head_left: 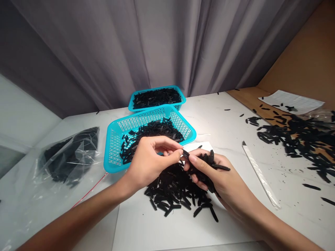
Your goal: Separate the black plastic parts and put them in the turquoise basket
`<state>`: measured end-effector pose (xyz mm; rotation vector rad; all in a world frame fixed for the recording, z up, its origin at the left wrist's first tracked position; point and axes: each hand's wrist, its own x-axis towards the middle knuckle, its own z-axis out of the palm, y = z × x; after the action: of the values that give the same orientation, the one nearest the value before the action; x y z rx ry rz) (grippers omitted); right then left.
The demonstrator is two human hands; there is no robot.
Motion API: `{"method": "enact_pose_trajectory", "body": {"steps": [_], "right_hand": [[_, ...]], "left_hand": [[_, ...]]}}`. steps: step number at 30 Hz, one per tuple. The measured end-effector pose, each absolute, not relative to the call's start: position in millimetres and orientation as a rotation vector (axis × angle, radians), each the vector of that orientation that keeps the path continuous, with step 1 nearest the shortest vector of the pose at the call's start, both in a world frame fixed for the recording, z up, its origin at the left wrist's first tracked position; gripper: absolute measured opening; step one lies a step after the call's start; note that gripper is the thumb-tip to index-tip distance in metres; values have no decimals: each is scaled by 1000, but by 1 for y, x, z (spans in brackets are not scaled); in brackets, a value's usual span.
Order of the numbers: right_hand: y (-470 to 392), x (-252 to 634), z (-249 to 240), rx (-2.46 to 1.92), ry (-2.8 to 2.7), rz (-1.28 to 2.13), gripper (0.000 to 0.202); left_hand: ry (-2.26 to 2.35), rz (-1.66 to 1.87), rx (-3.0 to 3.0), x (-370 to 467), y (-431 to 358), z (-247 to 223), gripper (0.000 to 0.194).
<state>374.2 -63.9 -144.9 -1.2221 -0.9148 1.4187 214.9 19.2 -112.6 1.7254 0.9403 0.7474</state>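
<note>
My left hand (154,157) pinches one end of a small black piece (185,153) between thumb and fingertips. The other end of that piece is between the thumb and finger of my right hand (211,169), which also cups several black pieces (204,170) in its palm. Below both hands, a loose pile of black pieces (170,191) lies on a white board (146,230). Just behind my left hand stands a blue basket (111,150), partly filled with similar pieces. A second blue basket (131,104), fuller, stands behind it.
A clear plastic bag (70,157) of black material lies at the left. A white-wrapped blade tool (260,174) rests right of my right hand. Many black pieces (293,139) are scattered at the far right, near a paper sheet (298,99) and brown cardboard (300,59). A grey curtain (162,42) hangs behind.
</note>
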Motion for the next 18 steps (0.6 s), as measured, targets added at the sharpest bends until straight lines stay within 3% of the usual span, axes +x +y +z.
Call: {"method": "enact_pose_trajectory", "body": {"steps": [18], "right_hand": [[-63, 374, -142, -1257, -898, 1400, 31]], "left_hand": [[856, 640, 1722, 212, 23, -104, 7]]}}
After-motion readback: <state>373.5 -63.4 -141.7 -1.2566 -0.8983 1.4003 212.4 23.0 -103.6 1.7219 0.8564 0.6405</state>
